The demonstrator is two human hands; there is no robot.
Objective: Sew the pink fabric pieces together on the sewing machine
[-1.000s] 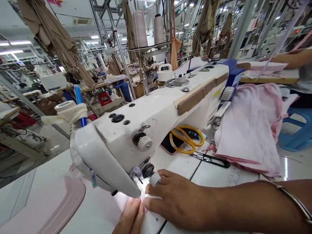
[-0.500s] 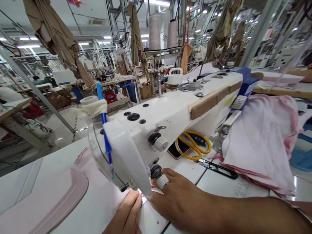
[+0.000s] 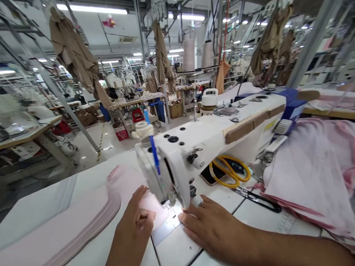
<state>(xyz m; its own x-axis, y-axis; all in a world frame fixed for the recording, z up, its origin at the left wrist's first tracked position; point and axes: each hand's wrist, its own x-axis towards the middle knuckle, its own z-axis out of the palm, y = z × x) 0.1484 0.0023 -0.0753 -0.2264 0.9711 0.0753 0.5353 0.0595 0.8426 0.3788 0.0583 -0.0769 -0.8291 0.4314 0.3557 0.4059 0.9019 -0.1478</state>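
Left hand [image 3: 134,223] curled, fingertips pressing pink fabric piece [image 3: 125,182] flat; no pinch visible. Right hand [image 3: 212,231] open, flat on the bed, gripping nothing. Fabric runs beyond left fingertips, under sewing machine [image 3: 207,141] head.

2 bare forearms reach in from the lower edge, with no sleeve on either as far as they show. The left hand [image 3: 134,225] and the right hand [image 3: 212,231] wear no gloves. No ring shows on the fingers. The wrists look bare.
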